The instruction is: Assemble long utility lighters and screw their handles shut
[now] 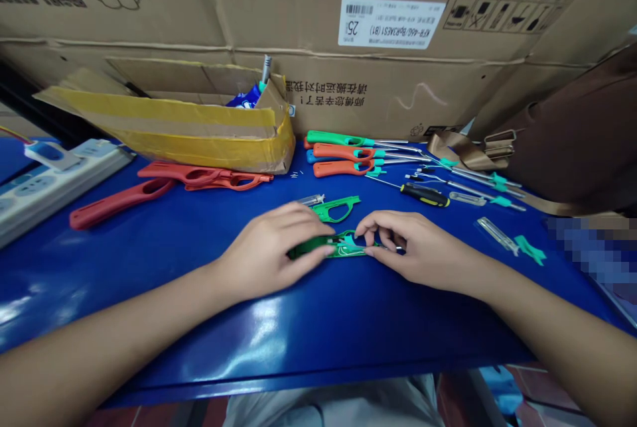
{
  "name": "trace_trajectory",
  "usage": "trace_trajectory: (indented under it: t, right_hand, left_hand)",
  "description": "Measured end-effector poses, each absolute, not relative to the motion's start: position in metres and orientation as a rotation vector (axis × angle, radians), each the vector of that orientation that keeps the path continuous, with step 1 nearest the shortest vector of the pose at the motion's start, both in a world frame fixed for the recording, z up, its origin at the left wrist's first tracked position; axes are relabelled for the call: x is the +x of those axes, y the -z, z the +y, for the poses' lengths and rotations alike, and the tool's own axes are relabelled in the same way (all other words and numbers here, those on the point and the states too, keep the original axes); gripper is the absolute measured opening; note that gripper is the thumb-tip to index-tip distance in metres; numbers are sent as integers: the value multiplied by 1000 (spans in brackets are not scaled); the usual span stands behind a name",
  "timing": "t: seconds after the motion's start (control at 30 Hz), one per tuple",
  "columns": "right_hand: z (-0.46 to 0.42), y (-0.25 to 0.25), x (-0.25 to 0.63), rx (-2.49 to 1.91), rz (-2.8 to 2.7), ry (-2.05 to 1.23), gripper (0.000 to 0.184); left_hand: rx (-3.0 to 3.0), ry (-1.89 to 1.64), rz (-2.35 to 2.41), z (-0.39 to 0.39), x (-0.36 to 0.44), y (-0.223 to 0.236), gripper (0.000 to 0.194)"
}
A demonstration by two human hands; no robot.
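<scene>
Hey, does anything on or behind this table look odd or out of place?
Two things: the white rectangular paper label on the tall brown cardboard reads upside down, and tiny pale slivers lie scattered on the glossy blue table by the yellow-taped cardboard box, like stray scraps.

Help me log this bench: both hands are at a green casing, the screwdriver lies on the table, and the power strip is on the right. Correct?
Not quite: the head view shows the power strip on the left. The left hand and right hand are at a green casing, and the screwdriver lies on the table.
</scene>
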State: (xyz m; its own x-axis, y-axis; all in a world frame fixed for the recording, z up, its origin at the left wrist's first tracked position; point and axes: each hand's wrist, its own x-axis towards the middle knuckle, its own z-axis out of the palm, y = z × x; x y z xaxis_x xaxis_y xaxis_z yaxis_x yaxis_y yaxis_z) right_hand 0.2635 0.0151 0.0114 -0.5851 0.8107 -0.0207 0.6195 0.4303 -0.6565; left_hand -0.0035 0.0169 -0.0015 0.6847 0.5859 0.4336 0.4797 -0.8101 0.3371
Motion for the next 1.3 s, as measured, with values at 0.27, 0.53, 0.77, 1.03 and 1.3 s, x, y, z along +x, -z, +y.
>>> trace_trajectory:
  t: [0.27, 0.53, 0.77, 1.03, 1.3]
  right_hand:
    - [14, -13, 263, -1157, -2473, -819, 12]
    - [15, -14, 264, -1118, -2480, -801, 8]
    - [17, -11, 263, -1147, -2401, -853, 5]
    - [16, -11, 260, -1351, -1929, -1493, 14]
    - [21, -10, 255, -1203, -1691, -1720, 30]
  left_hand:
    - [2513, -712, 1374, 50, -20, 9, 27]
    - [2164, -797, 1432, 54, -20, 10, 23]
    - [1866, -936, 1312, 35, -9, -2, 28]
    - [1622, -690, 1079, 13, 6, -7, 27]
    - [1606, -716, 1075, 11, 8, -6, 26]
